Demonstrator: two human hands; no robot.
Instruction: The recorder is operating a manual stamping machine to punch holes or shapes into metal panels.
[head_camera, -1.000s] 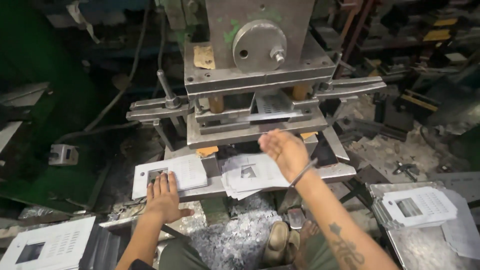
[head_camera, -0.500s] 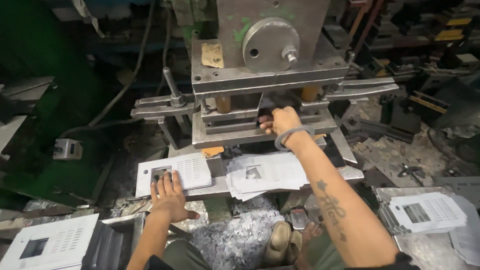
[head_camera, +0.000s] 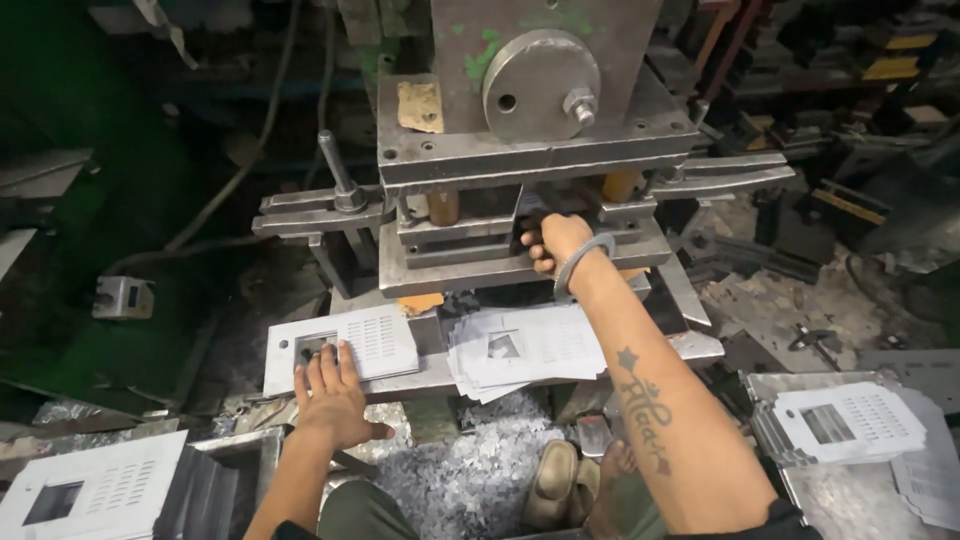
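Observation:
My left hand lies flat, fingers spread, on a white perforated metal plate with a square cut-out, on the press bed's left side. My right hand, a metal bangle on its wrist, reaches into the gap between the die plates of the grey steel press. Its fingertips are hidden inside the gap, so I cannot tell whether they hold anything. A fanned stack of similar white plates lies on the bed under my right forearm.
More white perforated plates are stacked at the right and at the lower left. Shiny metal scrap covers the floor below the bed, beside my sandalled foot. Dark machine parts and cables crowd both sides.
My right hand has gone from above the stack of plates up and forward into the press's die gap. The left hand has stayed on its plate.

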